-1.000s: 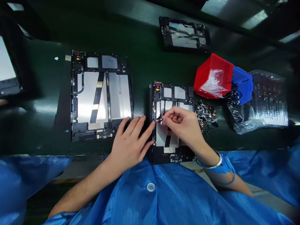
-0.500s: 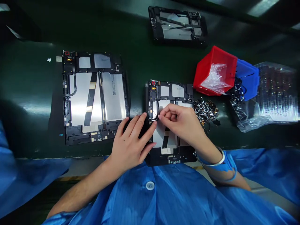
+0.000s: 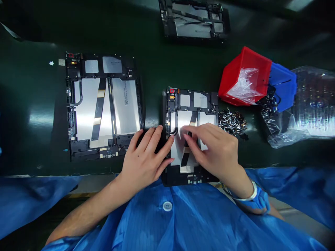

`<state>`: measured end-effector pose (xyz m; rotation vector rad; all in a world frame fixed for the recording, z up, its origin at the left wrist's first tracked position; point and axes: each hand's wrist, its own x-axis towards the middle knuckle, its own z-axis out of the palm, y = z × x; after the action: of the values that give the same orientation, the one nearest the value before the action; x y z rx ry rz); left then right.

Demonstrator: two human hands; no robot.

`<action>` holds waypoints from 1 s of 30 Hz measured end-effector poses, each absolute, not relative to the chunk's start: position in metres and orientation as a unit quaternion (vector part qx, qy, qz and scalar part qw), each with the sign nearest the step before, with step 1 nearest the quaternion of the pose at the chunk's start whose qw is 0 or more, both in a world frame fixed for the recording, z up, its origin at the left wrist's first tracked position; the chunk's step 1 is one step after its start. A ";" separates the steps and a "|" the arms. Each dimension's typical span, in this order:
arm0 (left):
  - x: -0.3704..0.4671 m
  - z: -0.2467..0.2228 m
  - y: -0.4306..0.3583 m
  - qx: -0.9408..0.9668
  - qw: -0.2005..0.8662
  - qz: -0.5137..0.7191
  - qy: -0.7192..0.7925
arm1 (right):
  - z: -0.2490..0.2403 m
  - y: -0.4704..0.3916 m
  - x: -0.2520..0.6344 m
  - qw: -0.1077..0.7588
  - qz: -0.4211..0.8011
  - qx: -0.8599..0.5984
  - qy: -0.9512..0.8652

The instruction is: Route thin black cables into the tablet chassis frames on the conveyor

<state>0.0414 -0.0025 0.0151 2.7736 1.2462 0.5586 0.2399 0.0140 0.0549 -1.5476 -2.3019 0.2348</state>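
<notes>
Probably light and fragile, the thin black curved cable [image 3: 175, 131] wants holding by its edges, our left hand [image 3: 142, 157] spread, any grip in our blurred right hand [image 3: 215, 146] unclear.

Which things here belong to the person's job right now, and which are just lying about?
Seemingly in the job: opened tablet beneath the right hand; its curved black cable, near the left hand.

Seemingly lying about: left tablet; far tablet; red bin; blue bin; heap of small parts; clear plastic packaging.
</notes>
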 end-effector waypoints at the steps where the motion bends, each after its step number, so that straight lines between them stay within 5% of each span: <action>1: 0.041 0.015 -0.002 0.897 0.023 0.179 0.403 | 0.054 0.011 0.242 0.172 0.057 -0.510 -0.841; 12: 0.042 0.013 -0.003 0.894 0.020 0.176 0.411 | 0.035 0.017 0.252 0.089 -0.046 -0.469 -0.877; 23: 0.044 0.018 -0.041 0.827 0.107 0.319 0.450 | 0.051 -0.006 0.289 0.204 -0.020 -0.673 -0.710; 30: 0.056 0.014 -0.069 0.772 0.214 0.252 0.543 | 0.026 -0.043 0.304 0.223 0.199 -0.740 -0.603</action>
<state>0.0559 -0.0694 0.0137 2.1420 1.5064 0.7002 0.3039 -0.0429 0.0262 -2.0417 -1.6653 0.5484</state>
